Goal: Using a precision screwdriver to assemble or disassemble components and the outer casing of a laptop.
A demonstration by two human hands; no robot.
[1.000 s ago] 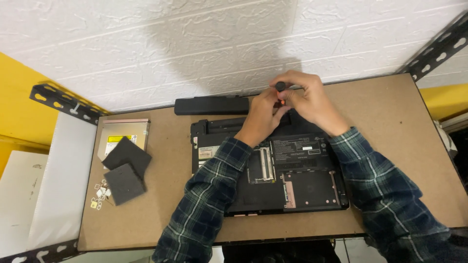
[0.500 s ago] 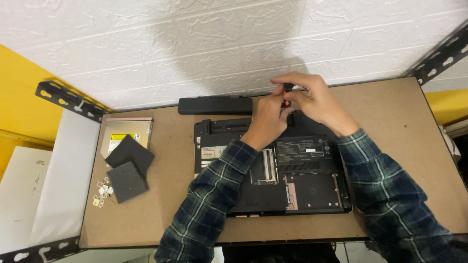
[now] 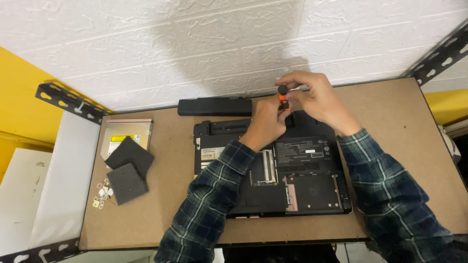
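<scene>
**Laptop half stripped, screwdriver at the rear edge**

Head view: a black laptop lies bottom-up on the brown table, and a good part of the stripping looks done. Its long black battery already lies apart on the table behind it, the silver optical drive sits off to the left, and two dark square covers rest on and beside that drive. A small heap of pale screws and bits lies just beside the lower cover. On the laptop itself the memory bay stands open in the middle, and another shallow bay is bare at the lower right.

The left hand closes its grip around the orange shaft of a small screwdriver, which stands upright at the laptop's rear edge. The right hand pinches the black cap on top between fingertips (a turning hold, by the look of it). The tip is hidden behind the hands, so I cannot tell which screw it meets, if any.

What is left, as I judge it: the main bottom shell is in place, so its remaining screws are yet to come out.
</scene>
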